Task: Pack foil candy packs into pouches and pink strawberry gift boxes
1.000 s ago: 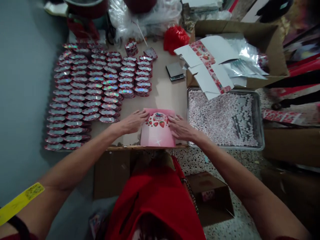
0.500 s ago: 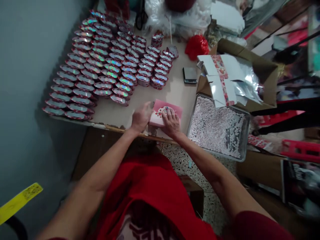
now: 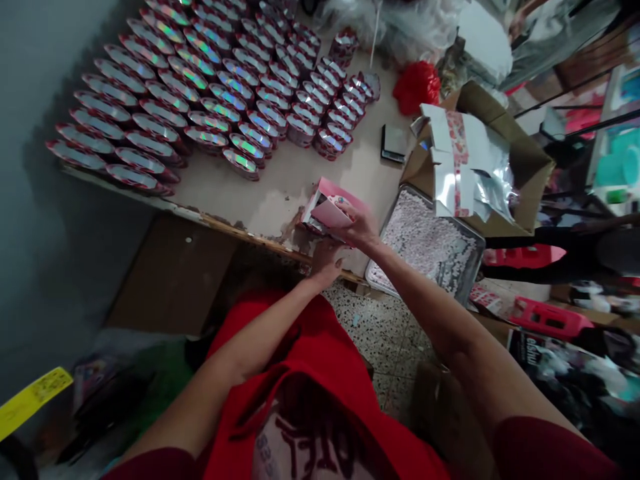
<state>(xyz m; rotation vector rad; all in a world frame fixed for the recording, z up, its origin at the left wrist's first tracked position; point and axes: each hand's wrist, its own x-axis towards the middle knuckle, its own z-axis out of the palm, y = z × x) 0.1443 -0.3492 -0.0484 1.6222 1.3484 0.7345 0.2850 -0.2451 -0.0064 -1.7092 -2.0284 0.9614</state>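
Pale, worn tabletop (image 3: 280,180) fills the upper middle of our view, its near edge chipped and running at a slant. Much is hard to read. Rows of foil-topped tubs (image 3: 200,100) run off the top edge, so we cannot see where they end. Right of the table, a metal tray (image 3: 476,267) of small pale pieces is partly covered by our right forearm, and white carton blanks (image 3: 455,153) overhang its far side from a cardboard box (image 3: 525,167). The right margin is a blur of red and dark shapes that we cannot name. Our red shirt (image 3: 310,353) blocks the floor just below the table.

Our pink carton (image 3: 330,212) sits at the table's near edge, tilted, with one flap raised; its print is too small to read. Our right hand (image 3: 361,228) is closed on the carton's right side, fingers curled over its top, so the carton lies just left of the palm and touches it. Our left hand (image 3: 325,259) is just below the carton, at the table's edge. Its fingertips are lost under the carton, and we cannot tell whether they grip it or merely press against it.
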